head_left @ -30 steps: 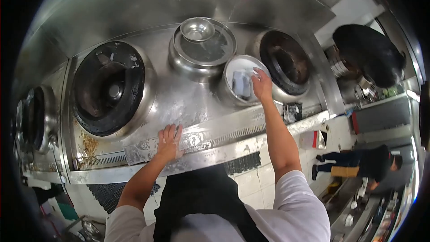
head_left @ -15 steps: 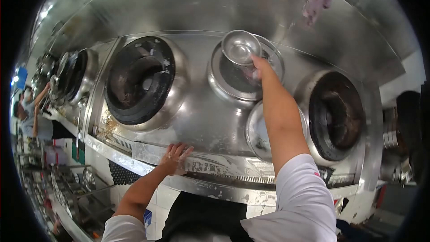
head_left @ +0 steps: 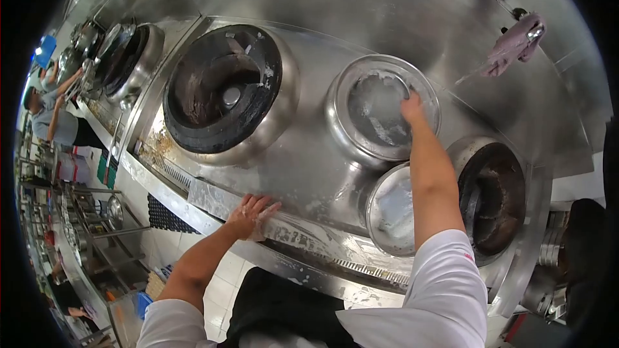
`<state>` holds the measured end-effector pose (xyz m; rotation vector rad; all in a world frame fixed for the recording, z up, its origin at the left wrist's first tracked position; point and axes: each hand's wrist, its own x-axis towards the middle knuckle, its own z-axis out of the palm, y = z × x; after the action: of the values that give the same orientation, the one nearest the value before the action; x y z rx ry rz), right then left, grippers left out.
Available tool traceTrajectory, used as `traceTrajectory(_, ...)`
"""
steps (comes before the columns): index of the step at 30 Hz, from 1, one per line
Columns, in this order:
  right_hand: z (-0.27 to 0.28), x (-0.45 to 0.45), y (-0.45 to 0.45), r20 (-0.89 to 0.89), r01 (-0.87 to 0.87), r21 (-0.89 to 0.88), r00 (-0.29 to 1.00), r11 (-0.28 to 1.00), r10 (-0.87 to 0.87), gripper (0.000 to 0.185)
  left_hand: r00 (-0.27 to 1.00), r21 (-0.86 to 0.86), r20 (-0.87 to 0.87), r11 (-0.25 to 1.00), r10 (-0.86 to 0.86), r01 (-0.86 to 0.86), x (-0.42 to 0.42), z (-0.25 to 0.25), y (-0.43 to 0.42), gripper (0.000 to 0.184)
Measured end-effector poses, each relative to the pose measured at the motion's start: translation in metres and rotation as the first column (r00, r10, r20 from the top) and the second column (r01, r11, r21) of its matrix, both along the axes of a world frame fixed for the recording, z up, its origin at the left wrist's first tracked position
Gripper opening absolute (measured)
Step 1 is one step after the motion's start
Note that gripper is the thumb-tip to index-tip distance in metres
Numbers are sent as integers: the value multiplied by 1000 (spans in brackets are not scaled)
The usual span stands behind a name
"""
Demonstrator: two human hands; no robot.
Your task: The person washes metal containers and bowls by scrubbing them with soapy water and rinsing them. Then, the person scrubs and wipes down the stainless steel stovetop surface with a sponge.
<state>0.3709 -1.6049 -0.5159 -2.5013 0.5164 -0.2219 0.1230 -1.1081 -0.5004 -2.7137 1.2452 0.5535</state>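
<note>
My right hand (head_left: 413,108) reaches into a round steel pot (head_left: 340,119) at the right side of its opening. Cloudy water with patches of foam (head_left: 382,125) fills the pot. The fingers are closed around the edge of a metal bowl (head_left: 406,86), of which only a thin curve of rim shows; the rest is hidden in the water. My left hand (head_left: 250,217) lies with its fingers apart on the front ledge (head_left: 216,200) of the steel counter, and it looks wet.
A large wok burner (head_left: 277,109) stands left of the pot, another (head_left: 493,200) to the right. A second round steel pan (head_left: 393,212) sits below the pot. A pinkish cloth (head_left: 516,45) hangs on the back wall. A co-worker (head_left: 58,116) stands at the far left.
My right hand has lowered the steel bowl from above the pot into its water. My left hand stays on the ledge. The view has turned and shifted slightly.
</note>
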Motion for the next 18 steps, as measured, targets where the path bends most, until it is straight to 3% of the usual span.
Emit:
traceTrajectory(1,4,-5,4,-43,20,-28,999,999,-21,39,997,4,-71,1000,31,-30,0,3,0,103)
traceTrajectory(4,7,1,2,-430,2,96,902,995,40,36,996,-15,-80,1000,27,-28,1,6,0,104)
traceTrajectory(5,-4,3,-2,-399,126,328,917,936,16,36,996,-48,-84,998,32,-36,1,2,2,104)
traceTrajectory(7,-37,5,-10,-359,313,720,932,619,-53,37,990,-74,-127,995,60,-70,2,9,0,104)
traceTrajectory(10,25,-29,16,-255,283,860,959,425,-123,38,986,-95,-150,992,71,-86,4,18,-3,103)
traceTrajectory(15,70,-61,44,-183,189,940,982,283,-47,46,997,-225,-72,974,-2,-14,11,3,8,104)
traceTrajectory(17,98,-77,70,-174,165,959,985,231,20,45,994,-310,104,948,-43,73,17,-21,14,104)
traceTrajectory(18,108,-83,77,-184,164,958,981,233,66,44,987,-265,147,958,-68,105,23,-19,14,102)
